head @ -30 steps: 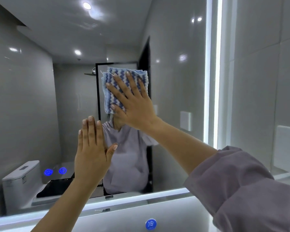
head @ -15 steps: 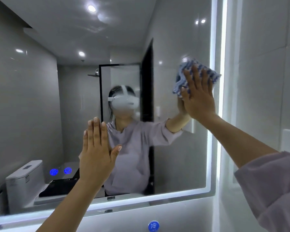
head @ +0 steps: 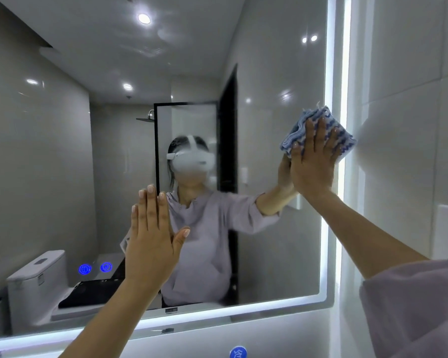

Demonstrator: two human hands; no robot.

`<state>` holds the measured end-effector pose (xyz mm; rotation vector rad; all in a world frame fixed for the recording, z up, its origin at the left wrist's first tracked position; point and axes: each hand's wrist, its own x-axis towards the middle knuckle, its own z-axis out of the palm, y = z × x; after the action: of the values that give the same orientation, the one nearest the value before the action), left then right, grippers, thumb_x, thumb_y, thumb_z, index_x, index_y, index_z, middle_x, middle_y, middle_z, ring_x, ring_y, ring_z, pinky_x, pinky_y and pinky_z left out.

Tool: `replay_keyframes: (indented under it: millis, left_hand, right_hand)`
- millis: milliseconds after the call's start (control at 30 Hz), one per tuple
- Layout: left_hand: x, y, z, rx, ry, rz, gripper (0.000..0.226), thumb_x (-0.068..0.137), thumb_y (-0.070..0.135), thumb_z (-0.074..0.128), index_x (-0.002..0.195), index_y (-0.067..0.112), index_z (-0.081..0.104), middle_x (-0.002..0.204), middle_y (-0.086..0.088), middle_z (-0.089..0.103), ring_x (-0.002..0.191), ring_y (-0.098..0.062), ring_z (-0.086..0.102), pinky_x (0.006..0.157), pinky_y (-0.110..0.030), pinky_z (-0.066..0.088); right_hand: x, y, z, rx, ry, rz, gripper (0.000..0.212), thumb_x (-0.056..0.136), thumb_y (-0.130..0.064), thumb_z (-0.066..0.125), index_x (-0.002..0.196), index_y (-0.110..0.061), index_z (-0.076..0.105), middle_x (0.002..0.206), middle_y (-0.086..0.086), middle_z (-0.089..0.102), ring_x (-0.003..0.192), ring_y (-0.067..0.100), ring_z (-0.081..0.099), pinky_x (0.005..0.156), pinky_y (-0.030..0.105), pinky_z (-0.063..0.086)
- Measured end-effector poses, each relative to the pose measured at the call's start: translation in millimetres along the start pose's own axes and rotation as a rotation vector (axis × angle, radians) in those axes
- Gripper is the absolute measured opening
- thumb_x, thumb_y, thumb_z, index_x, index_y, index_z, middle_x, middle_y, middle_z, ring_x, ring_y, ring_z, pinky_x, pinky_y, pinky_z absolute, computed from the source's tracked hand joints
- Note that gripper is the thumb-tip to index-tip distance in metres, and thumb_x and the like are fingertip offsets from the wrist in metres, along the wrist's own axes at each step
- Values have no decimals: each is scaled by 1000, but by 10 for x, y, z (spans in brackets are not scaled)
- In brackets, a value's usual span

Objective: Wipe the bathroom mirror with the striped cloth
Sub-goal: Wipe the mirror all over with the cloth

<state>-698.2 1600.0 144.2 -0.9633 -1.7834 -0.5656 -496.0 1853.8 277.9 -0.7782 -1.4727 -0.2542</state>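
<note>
The bathroom mirror [head: 62,151] fills most of the view, with a lit strip along its right and bottom edges. My right hand [head: 313,161] presses the folded blue-and-white striped cloth [head: 321,125] flat against the glass at the mirror's right edge, fingers spread over it. The cloth's far corner reaches the lit strip. My left hand [head: 153,239] rests flat on the glass lower down, left of centre, fingers together, holding nothing.
A tiled wall [head: 411,125] stands right of the mirror. Two blue touch icons [head: 95,268] glow low on the glass. A round blue sticker [head: 238,352] sits below the mirror. The reflection shows a toilet, a shower screen and a person in a lilac top.
My right hand slid the cloth from the mirror's centre rightwards to its right edge, then a little lower. My left hand stayed flat on the glass.
</note>
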Motion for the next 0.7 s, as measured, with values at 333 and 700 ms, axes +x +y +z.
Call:
replay_keyframes:
  millis: [333,700]
  left_hand:
    - [-6,5,-11,-6,2,-6,85,95,61,13,150,-3,7,159,-22,1,149,-35,-1,122,-40,-4]
    - [-8,-6,-3,-4,-13,-16,86,94,63,12,151,0,1,160,-18,-7,149,-30,-5,121,-37,-7]
  right_hand:
    - [-406,-1159,-48,-16,-77,-455,60,100,-42,22,153,-14,13,160,14,8,146,38,2,117,51,-7]
    - [-717,-1810,41,-39,-151,-793,55,99,-47,30,151,-29,22,160,2,17,147,34,6,117,55,5]
